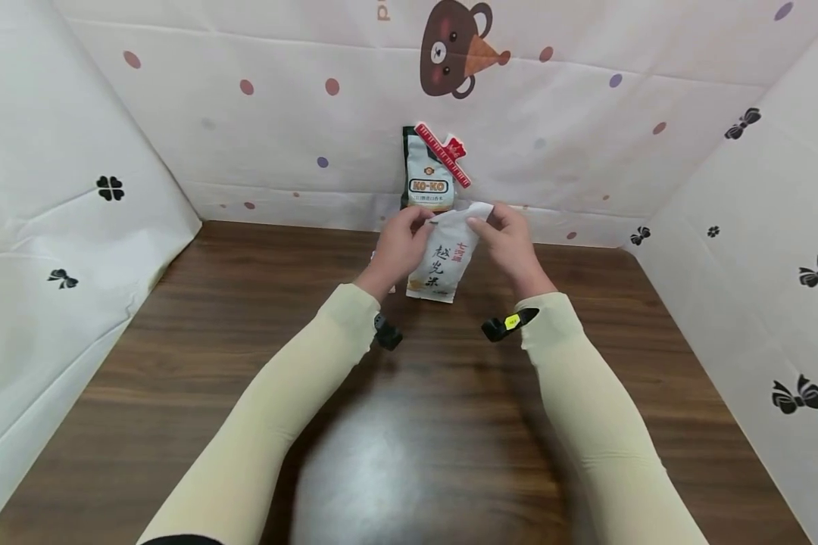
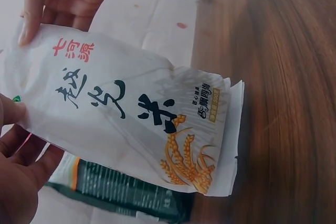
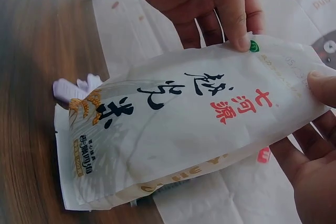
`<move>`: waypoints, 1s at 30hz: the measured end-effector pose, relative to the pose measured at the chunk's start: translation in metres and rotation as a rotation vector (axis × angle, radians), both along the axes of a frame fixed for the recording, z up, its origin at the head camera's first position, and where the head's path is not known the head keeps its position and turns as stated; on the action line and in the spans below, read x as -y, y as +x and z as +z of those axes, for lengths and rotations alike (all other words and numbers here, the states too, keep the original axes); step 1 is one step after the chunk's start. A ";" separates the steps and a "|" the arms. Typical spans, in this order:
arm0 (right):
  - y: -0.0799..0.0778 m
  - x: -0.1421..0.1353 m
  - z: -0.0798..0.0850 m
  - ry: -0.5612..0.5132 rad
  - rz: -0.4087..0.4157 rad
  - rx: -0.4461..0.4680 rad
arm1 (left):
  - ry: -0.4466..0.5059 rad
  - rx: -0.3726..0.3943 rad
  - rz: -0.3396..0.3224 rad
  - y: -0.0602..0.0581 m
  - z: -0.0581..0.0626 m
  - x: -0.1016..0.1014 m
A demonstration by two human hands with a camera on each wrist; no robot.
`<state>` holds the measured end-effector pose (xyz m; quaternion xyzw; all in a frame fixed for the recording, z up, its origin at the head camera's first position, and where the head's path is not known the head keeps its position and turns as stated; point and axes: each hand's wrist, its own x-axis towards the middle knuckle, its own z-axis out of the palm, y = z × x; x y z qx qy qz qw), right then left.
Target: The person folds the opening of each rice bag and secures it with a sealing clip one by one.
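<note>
Head view shows a white rice bag (image 1: 444,261) standing on its bottom edge on the dark wooden tabletop (image 1: 409,424), tilted a little, directly in front of a dark green KO-KO bag (image 1: 428,175) that leans against the spotted backdrop cloth (image 1: 279,136) and has a red sealing clip (image 1: 444,154) across its upper corner. Both hands work the top of the white rice bag: the left hand (image 1: 398,246) pinches the top edge on its own side between thumb and fingers, and the right hand (image 1: 507,235) pinches the opposite top corner the same way. In the left wrist view the white rice bag (image 2: 131,114) carries black brush characters, red characters near the top and a golden rice-ear print near the base, with the KO-KO bag (image 2: 121,192) just behind it. The right wrist view shows the left thumb (image 3: 235,11) pressed on the bag's (image 3: 184,114) top border, though whether that top is already open or still sealed I cannot tell, since the fingers cover it. To handle the top well, I would judge it best to keep the base planted on the tabletop, hold both pinches close to the edge and level with each other, and pull evenly so the thin wrapper neither skews nor tips back against the KO-KO bag.
</note>
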<state>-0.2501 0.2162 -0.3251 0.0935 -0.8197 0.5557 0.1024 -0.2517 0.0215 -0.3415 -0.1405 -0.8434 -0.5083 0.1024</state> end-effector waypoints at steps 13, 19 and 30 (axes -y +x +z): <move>0.005 0.040 0.003 -0.018 0.098 0.017 | 0.062 -0.009 0.055 0.020 -0.001 0.041; 0.008 0.050 -0.001 -0.003 0.149 0.031 | 0.067 -0.003 0.078 0.026 -0.005 0.055; 0.011 0.061 -0.008 -0.010 0.172 0.073 | 0.072 0.058 0.032 0.029 -0.013 0.072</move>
